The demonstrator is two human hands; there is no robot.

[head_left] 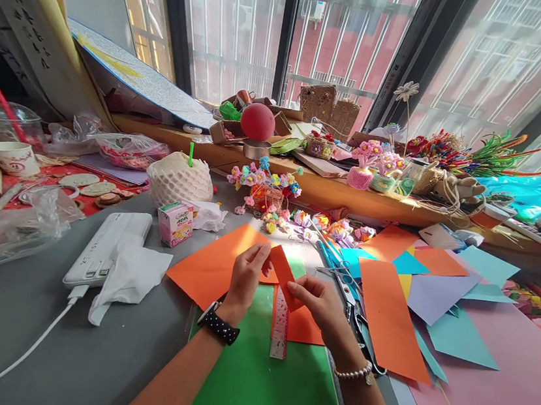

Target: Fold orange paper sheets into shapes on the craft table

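Twice pinches the narrow orange strip [284, 271]: near its upper end with the left hand [249, 271], fingertips drawn together, and lower down with the right hand [318, 302], thumb laid over the paper. Holds it aslant above a printed ruler [281, 327] and a green mat [267, 392]. Looks like a step of aligning or bending the strip; seems to call for a light, even pinch at both places, without stray creases. Surrounded by a large orange sheet [211, 264] behind the left hand, scissors [348, 294] and an orange rectangle [391, 319] beyond the right, then, farther left, a white power bank [102, 241] partly under tissue [130, 277].
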